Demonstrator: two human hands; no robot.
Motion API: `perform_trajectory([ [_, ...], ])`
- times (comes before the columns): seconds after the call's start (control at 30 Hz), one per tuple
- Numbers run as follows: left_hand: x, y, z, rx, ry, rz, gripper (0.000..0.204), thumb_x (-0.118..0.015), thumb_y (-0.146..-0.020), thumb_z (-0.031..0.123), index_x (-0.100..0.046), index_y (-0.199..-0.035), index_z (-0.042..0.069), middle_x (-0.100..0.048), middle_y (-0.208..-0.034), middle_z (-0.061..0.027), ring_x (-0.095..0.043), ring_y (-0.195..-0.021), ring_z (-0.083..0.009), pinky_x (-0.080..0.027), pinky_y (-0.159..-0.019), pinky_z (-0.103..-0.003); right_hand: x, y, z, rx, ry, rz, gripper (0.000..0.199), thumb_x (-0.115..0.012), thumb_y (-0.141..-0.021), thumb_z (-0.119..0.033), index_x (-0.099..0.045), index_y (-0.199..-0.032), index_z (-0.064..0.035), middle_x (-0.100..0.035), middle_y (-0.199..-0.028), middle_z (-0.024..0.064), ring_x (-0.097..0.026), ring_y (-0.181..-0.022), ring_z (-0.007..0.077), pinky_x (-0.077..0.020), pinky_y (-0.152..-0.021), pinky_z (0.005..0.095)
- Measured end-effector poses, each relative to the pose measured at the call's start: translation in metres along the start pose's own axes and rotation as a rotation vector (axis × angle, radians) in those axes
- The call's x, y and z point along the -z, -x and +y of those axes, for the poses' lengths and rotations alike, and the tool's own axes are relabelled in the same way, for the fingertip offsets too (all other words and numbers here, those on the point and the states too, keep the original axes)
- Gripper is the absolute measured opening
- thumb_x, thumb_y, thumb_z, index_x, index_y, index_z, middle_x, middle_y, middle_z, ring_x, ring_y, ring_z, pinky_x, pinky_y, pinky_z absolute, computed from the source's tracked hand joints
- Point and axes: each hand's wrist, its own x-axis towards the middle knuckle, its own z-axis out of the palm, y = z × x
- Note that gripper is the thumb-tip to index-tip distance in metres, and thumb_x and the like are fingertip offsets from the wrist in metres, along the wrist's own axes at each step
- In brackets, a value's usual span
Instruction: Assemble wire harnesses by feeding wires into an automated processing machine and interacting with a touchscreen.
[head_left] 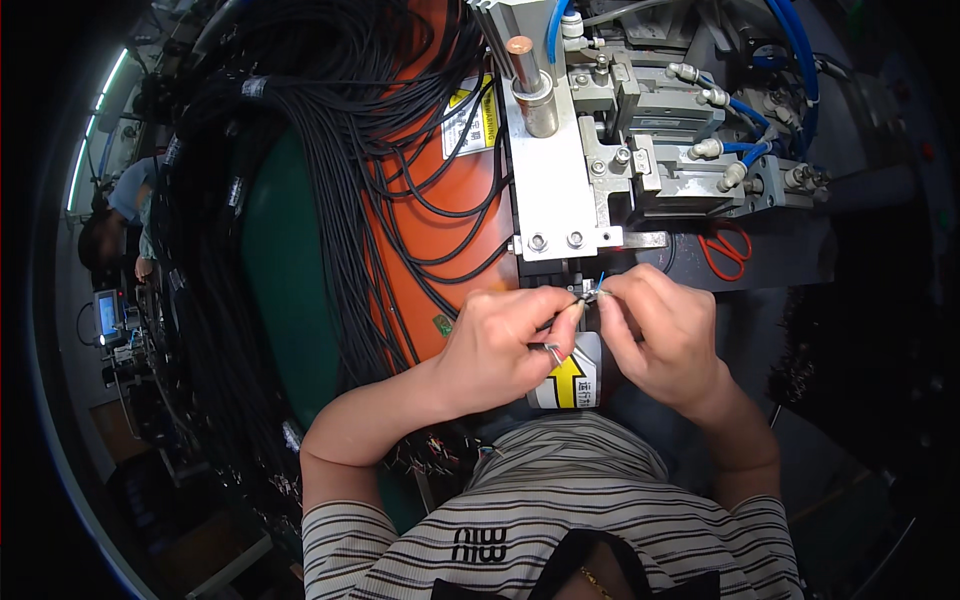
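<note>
Fingers [545, 300] of L hand [488, 345] clamped on blk cable end [580, 301]; R hand [662, 345] fingers together nr blue wire [601, 279]

A thin black cable end [581, 301], its tip small and silvery, was pinched between the fingertips of the left hand [505, 340] and right hand [655, 335]. From it a fine blue wire [602, 280] pointed away from the person. Slim pale strands [553, 351], too small for me to identify, poked from the left hand.
</note>
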Motion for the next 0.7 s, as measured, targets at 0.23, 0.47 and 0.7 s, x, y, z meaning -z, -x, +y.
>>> perform_trajectory([
  [0.23, 0.01, 0.001, 0.001, -0.183, -0.357, -0.051, 0.04, -0.069, -0.067, -0.001, -0.065, -0.107, -0.002, -0.06, -0.089, -0.0101, -0.063, -0.072, -0.0229, -0.051, -0.056, -0.033, 0.003, 0.001, 0.005, -0.11, 0.132, -0.162, 0.007, -0.068, -0.08, -0.001, -0.063, -0.085, -0.0002, -0.059, -0.07, 0.0097, -0.058, -0.05, 0.0253, -0.044, -0.046, 0.0339],
  [0.47, 0.011, 0.001, -0.001, -0.167, -0.352, -0.102, 0.045, -0.063, -0.069, 0.0, -0.063, -0.113, -0.005, -0.054, -0.09, -0.0089, -0.059, -0.075, -0.022, -0.051, -0.06, -0.032, -0.005, 0.004, 0.004, -0.097, 0.101, -0.096, 0.006, -0.067, -0.082, 0.0, -0.064, -0.086, 0.0009, -0.06, -0.073, 0.0111, -0.059, -0.054, 0.0286, -0.0453, -0.049, 0.036],
  [0.7, 0.015, -0.001, 0.004, -0.309, -0.505, -0.215, 0.048, -0.066, -0.07, 0.008, -0.065, -0.117, -0.003, -0.049, -0.08, -0.0056, -0.053, -0.067, -0.0183, -0.045, -0.054, -0.029, -0.007, 0.003, -0.002, -0.08, 0.151, -0.061, 0.007, -0.067, -0.082, 0.0, -0.065, -0.088, 0.0008, -0.061, -0.075, 0.0113, -0.06, -0.056, 0.0301, -0.0459, -0.049, 0.0366],
])
